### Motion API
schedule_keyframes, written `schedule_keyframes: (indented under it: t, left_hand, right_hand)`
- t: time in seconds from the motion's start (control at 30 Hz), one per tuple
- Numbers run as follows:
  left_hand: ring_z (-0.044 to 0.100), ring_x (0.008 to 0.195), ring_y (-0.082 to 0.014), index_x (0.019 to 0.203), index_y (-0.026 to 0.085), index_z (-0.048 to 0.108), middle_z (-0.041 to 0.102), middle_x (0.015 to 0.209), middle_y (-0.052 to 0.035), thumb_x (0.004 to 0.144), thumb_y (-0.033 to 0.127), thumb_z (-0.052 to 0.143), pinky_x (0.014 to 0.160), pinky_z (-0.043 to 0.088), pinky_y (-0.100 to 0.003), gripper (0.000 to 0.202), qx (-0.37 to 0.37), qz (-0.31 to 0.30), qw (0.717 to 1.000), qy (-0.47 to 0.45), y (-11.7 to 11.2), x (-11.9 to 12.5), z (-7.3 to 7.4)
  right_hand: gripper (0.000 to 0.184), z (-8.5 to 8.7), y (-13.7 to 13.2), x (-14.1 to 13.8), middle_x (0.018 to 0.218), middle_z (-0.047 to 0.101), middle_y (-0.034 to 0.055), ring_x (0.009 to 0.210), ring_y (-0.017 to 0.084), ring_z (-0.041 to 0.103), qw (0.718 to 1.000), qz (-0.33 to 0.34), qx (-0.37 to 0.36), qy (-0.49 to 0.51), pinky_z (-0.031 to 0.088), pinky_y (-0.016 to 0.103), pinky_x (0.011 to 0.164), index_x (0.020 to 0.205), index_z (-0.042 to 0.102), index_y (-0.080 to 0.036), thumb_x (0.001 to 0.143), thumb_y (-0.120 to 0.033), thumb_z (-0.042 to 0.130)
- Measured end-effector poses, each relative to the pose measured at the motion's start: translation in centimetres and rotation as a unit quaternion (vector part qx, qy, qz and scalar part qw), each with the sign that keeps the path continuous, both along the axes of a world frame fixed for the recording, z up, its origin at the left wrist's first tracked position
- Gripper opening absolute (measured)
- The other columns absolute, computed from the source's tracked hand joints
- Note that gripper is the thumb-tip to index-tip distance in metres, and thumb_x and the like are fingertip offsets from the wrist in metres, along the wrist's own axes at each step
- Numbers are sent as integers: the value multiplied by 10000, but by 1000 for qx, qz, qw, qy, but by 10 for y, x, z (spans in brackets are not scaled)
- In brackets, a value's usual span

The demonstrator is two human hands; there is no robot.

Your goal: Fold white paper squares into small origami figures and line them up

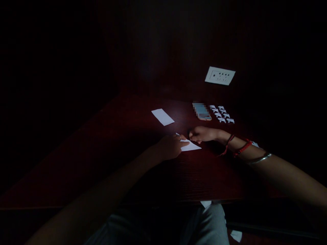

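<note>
A piece of white paper (192,146) lies on the dark red table, folded to a pointed shape. My left hand (170,147) rests over its left part and holds it down, thumb stretched across the paper; a ring shows on one finger. Just right of the paper's upper edge is my right hand (201,134), its fingers curled closed. Whether it pinches anything is hidden in shadow. Beyond my hands lies a second flat white sheet of paper (162,117).
A phone (201,111) lies at the back right of the table (122,136). Several small folded paper pieces (221,115) stand in two rows beside it. A wall socket (220,75) is above. Paper scraps show below the table edge, one scrap (236,235) at lower right.
</note>
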State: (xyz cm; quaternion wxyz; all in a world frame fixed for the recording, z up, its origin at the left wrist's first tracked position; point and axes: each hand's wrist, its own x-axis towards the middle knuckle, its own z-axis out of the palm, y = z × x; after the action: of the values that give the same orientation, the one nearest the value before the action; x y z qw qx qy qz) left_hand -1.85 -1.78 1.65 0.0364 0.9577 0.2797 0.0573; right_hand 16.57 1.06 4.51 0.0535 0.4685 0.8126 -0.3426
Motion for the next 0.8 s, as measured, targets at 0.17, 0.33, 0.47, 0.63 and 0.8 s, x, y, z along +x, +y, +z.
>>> schedule_keyframes:
  t: [0.17, 0.33, 0.47, 0.63, 0.8]
  left_hand:
    - [425, 965, -197, 1131, 233, 402, 408, 1149, -37, 720, 152, 372, 701, 386, -298, 420, 1, -6, 1000, -6, 1, -1, 0]
    - [426, 972, -202, 1142, 234, 387, 381, 1179, -46, 734, 171, 366, 690, 383, -295, 414, 4, -7, 1000, 7, 0, -1, -3]
    - [415, 996, -216, 1155, 243, 371, 370, 1194, -49, 736, 188, 368, 690, 385, -311, 422, 1, 6, 1000, 22, -2, 1, -4]
    - [415, 999, -213, 1150, 249, 378, 376, 1190, -41, 731, 178, 374, 711, 383, -321, 424, 9, 13, 1000, 15, -5, 3, -3]
    - [420, 987, -208, 1138, 243, 396, 393, 1172, -41, 729, 178, 385, 725, 378, -322, 414, 12, 18, 1000, 4, -8, 4, -1]
  right_hand:
    - [190, -3, -1, 5, 544, 499, -8, 459, 49, 446, 996, -49, -32, 62, 359, 168, 468, 776, 553, -69, 681, -173, 425]
    - [138, 2, 3, -8, 481, 494, -9, 422, 49, 434, 993, -89, -77, 11, 363, 169, 432, 684, 572, -69, 635, -157, 478]
    - [76, 11, 2, -21, 450, 481, -14, 408, 47, 434, 982, -155, -96, -43, 369, 170, 424, 575, 550, -80, 606, -97, 482]
    - [56, 12, 0, -23, 471, 477, -19, 437, 42, 453, 974, -191, -116, -28, 380, 152, 436, 557, 526, -92, 604, -91, 495]
    - [66, 7, 4, -12, 525, 514, -1, 482, 48, 483, 970, -200, -136, 33, 408, 163, 488, 632, 545, -90, 627, -134, 496]
